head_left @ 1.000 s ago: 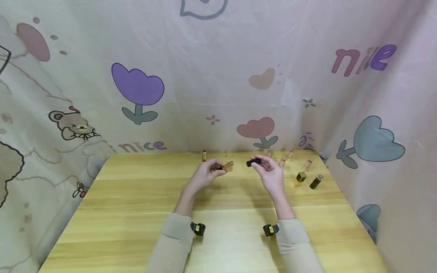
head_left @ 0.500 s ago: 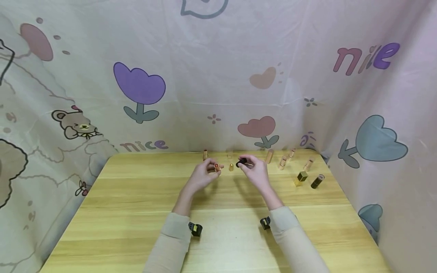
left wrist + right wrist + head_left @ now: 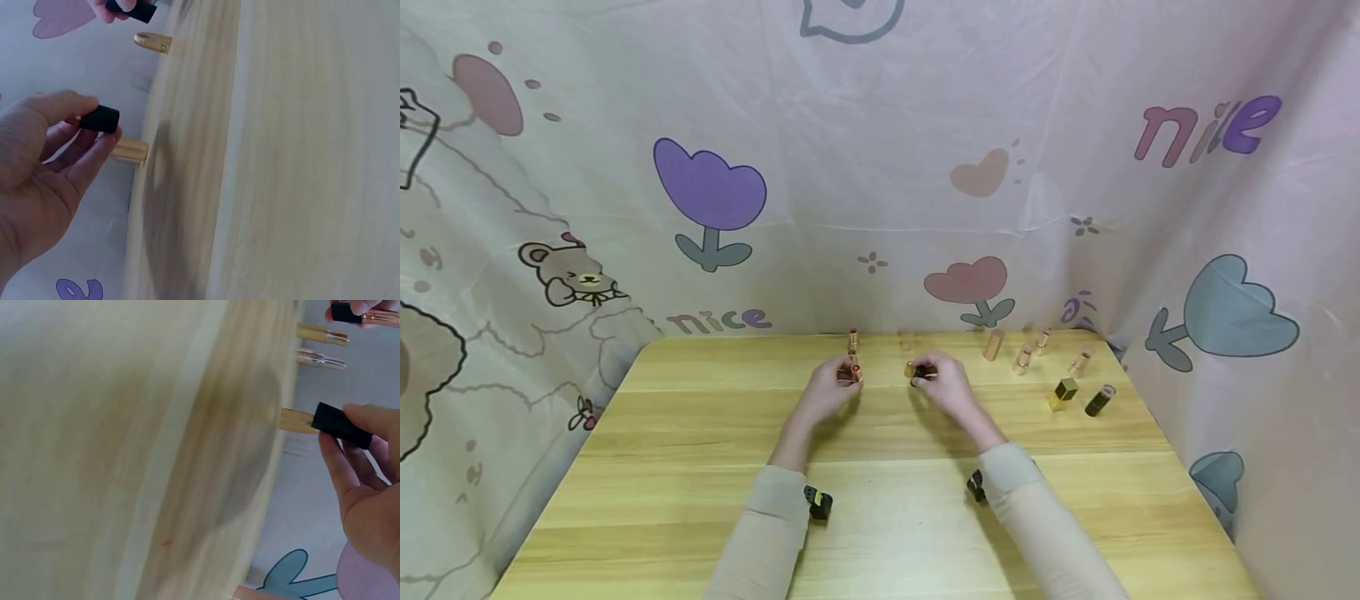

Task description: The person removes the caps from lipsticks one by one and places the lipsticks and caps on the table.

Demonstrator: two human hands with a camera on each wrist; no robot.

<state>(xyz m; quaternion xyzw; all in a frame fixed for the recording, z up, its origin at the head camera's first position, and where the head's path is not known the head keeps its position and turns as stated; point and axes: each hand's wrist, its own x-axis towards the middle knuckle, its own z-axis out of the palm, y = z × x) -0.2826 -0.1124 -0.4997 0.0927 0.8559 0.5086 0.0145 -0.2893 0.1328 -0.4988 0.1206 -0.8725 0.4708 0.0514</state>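
Seen from the head, the left hand (image 3: 827,389) has drawn toward 9 o'clock with its rose-gold lipstick (image 3: 856,374), whose end, aimed at 2 o'clock a second ago, now points to 12; the right hand (image 3: 946,385) has come toward 8 o'clock, bringing its black cap (image 3: 342,425) just beside the gold piece (image 3: 909,369); the peach tube (image 3: 993,345), earlier partly hidden, shows whole

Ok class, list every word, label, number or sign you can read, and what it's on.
"nice": backdrop, lower left.
"ni e": backdrop, upper right; a fold breaks the word.
Yellow label on the left-wrist black device: too small to read.
Mark on the gold bullet-shaped piece: too small.
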